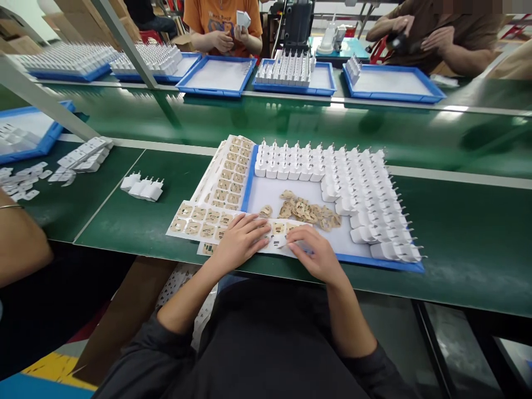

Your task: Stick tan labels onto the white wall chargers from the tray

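A white sheet of tan die-cut stickers point(206, 215) lies across the front edge of a blue-rimmed tray point(291, 191). My left hand point(243, 239) rests flat on this sheet, fingers stretched out. Over the sheet's right part, my right hand point(315, 254) has its thumb and fingers drawn together; a small thing between them is too unclear to name. Just beyond the hands, a heap of loose tan pieces point(305, 209) lies in the tray. White plug adapters point(353, 177) stand in rows along the tray's back and right, pins up.
More sticker sheets point(233, 172) are stacked left of the tray. Several white adapters point(143, 187) stand farther left, near white plastic parts point(25, 180). Across the green belt point(199, 119) are blue trays point(216, 75) and people at work. A neighbour's arm point(22, 238) enters at left.
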`<action>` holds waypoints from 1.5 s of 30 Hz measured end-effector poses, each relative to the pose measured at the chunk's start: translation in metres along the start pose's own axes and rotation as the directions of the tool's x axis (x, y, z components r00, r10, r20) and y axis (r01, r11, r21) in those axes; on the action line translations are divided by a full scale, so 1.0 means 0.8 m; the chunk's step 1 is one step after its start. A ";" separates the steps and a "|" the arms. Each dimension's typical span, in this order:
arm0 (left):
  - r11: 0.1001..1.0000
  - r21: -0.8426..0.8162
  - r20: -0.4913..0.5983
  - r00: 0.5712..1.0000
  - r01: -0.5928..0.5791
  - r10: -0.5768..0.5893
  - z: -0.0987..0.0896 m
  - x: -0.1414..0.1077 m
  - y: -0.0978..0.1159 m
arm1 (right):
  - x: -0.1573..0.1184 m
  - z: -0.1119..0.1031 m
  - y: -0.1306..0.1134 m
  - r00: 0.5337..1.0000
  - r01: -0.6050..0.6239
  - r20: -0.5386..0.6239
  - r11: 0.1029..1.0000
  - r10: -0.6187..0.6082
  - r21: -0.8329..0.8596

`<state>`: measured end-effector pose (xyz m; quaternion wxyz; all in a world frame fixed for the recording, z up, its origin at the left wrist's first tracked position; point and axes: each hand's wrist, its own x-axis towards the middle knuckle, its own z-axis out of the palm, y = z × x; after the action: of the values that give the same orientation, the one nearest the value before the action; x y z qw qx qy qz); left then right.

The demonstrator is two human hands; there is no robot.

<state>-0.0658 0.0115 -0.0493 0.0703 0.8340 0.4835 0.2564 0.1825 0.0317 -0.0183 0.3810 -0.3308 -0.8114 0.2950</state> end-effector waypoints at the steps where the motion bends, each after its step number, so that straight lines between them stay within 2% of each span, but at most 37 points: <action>1: 1.000 0.018 -0.009 1.000 -0.003 0.003 -0.002 0.001 0.001 | -0.004 -0.008 0.002 0.998 -0.027 -0.063 0.998 0.031 0.054; 3: 0.998 0.060 -0.040 0.999 -0.002 0.004 -0.008 0.008 0.006 | -0.011 -0.022 0.007 0.986 -0.066 -0.149 0.993 0.080 0.095; 5: 0.996 0.091 -0.071 0.997 -0.017 0.024 -0.018 0.025 0.019 | -0.017 -0.030 0.013 0.983 -0.082 -0.157 0.992 0.096 0.093; 7: 0.992 0.097 -0.073 0.993 -0.083 0.091 -0.026 0.057 0.037 | -0.020 -0.033 0.018 0.985 -0.085 -0.142 0.990 0.100 0.108; 9: 0.979 0.089 -0.043 0.982 -0.182 0.186 -0.026 0.103 0.056 | -0.021 -0.034 0.022 0.984 -0.091 -0.143 0.987 0.109 0.130; 11: 0.966 0.088 0.016 0.970 -0.244 0.244 -0.014 0.156 0.071 | -0.021 -0.033 0.023 0.981 -0.100 -0.152 0.986 0.119 0.131; 14: 0.967 0.153 0.081 0.977 -0.205 0.195 0.021 0.225 0.084 | -0.023 -0.032 0.024 0.979 -0.099 -0.168 0.987 0.120 0.127; 16: 0.955 0.208 0.077 0.977 -0.212 0.200 0.046 0.253 0.088 | -0.024 -0.031 0.024 0.977 -0.085 -0.184 0.987 0.110 0.135; 18: 0.930 0.256 0.078 0.964 -0.265 0.253 0.065 0.265 0.090 | -0.026 -0.031 0.025 0.976 -0.066 -0.198 0.989 0.092 0.130; 21: 0.882 0.328 0.116 0.941 -0.339 0.318 0.078 0.264 0.087 | -0.026 -0.031 0.025 0.976 -0.042 -0.209 0.995 0.060 0.088; 25: 0.855 0.360 0.170 0.927 -0.373 0.333 0.076 0.256 0.077 | -0.026 -0.031 0.026 0.974 -0.030 -0.221 0.997 0.046 0.076; 28: 0.862 0.351 0.194 0.929 -0.365 0.315 0.073 0.251 0.073 | -0.026 -0.030 0.026 0.974 -0.029 -0.222 0.996 0.048 0.090; 32: 0.901 0.317 0.162 0.953 -0.297 0.257 0.074 0.248 0.074 | -0.026 -0.028 0.027 0.970 -0.030 -0.236 0.995 0.051 0.091; 35: 0.952 0.205 0.180 0.965 -0.227 0.191 0.063 0.249 0.071 | -0.027 -0.028 0.028 0.967 -0.018 -0.252 0.995 0.042 0.097; 37: 0.975 0.131 0.174 0.972 -0.182 0.158 0.042 0.241 0.067 | -0.027 -0.028 0.028 0.962 -0.013 -0.269 0.994 0.041 0.107; 39: 0.995 -0.014 0.115 0.988 -0.098 0.099 0.014 0.216 0.064 | -0.028 -0.028 0.028 0.955 -0.011 -0.293 0.992 0.047 0.124; 40: 0.989 -0.144 0.077 0.996 -0.040 0.052 0.000 0.198 0.063 | -0.028 -0.028 0.028 0.952 -0.011 -0.301 0.990 0.052 0.138; 41: 0.958 -0.286 0.050 0.999 0.015 -0.001 -0.012 0.177 0.063 | -0.029 -0.028 0.029 0.950 -0.011 -0.306 0.988 0.059 0.157; 43: 0.839 -0.533 0.024 0.994 0.106 -0.110 -0.026 0.130 0.065 | -0.029 -0.028 0.032 0.948 -0.013 -0.309 0.980 0.075 0.197; 45: 0.714 -0.682 0.013 0.979 0.156 -0.202 -0.026 0.086 0.067 | -0.030 -0.027 0.036 0.947 -0.017 -0.309 0.973 0.090 0.230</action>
<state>-0.0074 0.0389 0.0125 0.3796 0.6914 0.4366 0.4329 0.2209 0.0356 -0.0384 0.5330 -0.3509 -0.6919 0.3378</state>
